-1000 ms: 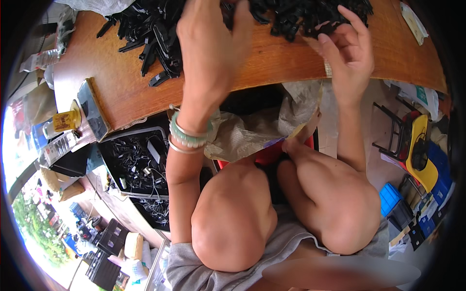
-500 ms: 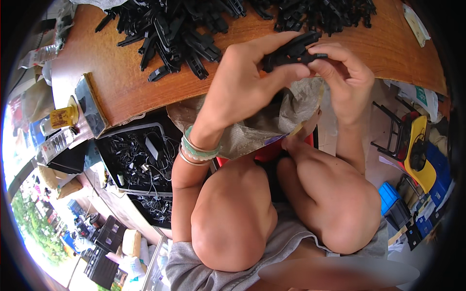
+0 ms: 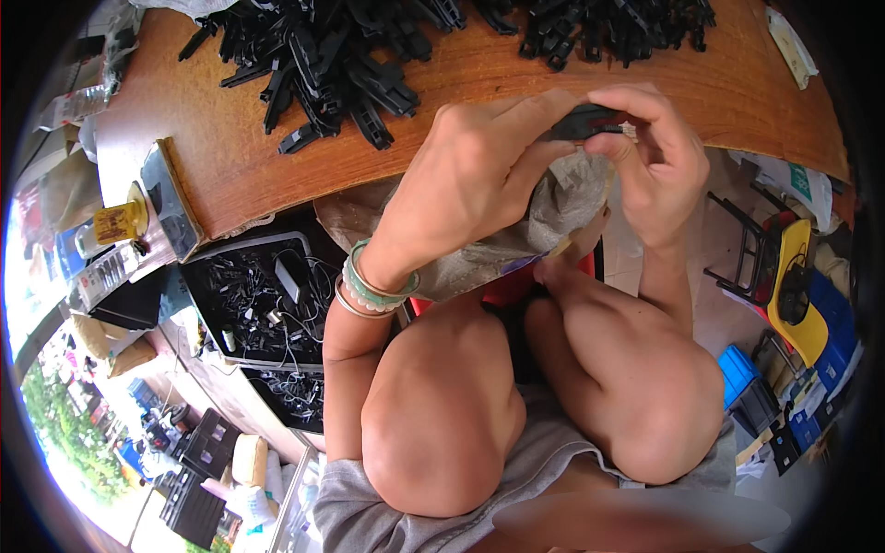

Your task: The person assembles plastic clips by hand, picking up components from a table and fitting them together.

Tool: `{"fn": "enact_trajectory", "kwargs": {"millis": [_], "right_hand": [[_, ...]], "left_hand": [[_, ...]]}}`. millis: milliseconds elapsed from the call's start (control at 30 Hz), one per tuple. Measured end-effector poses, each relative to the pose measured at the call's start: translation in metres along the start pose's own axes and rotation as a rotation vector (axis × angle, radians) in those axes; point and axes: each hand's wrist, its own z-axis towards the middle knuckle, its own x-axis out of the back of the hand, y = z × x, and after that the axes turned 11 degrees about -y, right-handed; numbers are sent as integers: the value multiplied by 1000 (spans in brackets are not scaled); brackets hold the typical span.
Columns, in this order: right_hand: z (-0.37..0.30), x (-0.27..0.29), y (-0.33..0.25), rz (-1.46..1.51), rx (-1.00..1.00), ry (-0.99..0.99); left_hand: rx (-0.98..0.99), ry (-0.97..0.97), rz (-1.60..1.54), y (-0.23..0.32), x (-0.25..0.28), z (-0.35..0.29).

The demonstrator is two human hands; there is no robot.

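Note:
Just over the table's front edge, a black plastic part (image 3: 583, 122) is held up between both hands. My left hand (image 3: 470, 170), closed round one end of it, covers much of its length. At the other end my right hand (image 3: 656, 152) pinches it between thumb and fingers, where a small, pale ridged tip shows. Beyond my hands lies a large heap of similar black plastic parts (image 3: 323, 60) on the wooden table (image 3: 249, 175). A smaller heap of black parts (image 3: 613, 28) sits to its right.
Under the table edge, a woven sack (image 3: 470, 263) hangs open above my legs. Black trays (image 3: 244, 276) with small dark pieces and cables stand at the left. A dark flat panel (image 3: 172, 198) rests at the table's left edge. A yellow chair (image 3: 797, 318) stands at the right.
The black part has been lowered slightly and turned, so less of it shows between my hands. My left hand has shifted down a little; both hands keep their hold.

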Motion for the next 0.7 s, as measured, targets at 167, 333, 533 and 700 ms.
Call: {"fn": "enact_trajectory", "kwargs": {"millis": [167,333,533,700], "right_hand": [[-4,2,3,59,-69,21],[0,16,18,324,-68,-329],[28,8,51,-679,189,52],[33,5,48,-881,145,-56]], "left_hand": [[-28,42,-21,-4,-2,2],[63,-74,-37,-14,19,-3],[172,222,689,-18,45,47],[25,26,928,-36,47,48]]}}
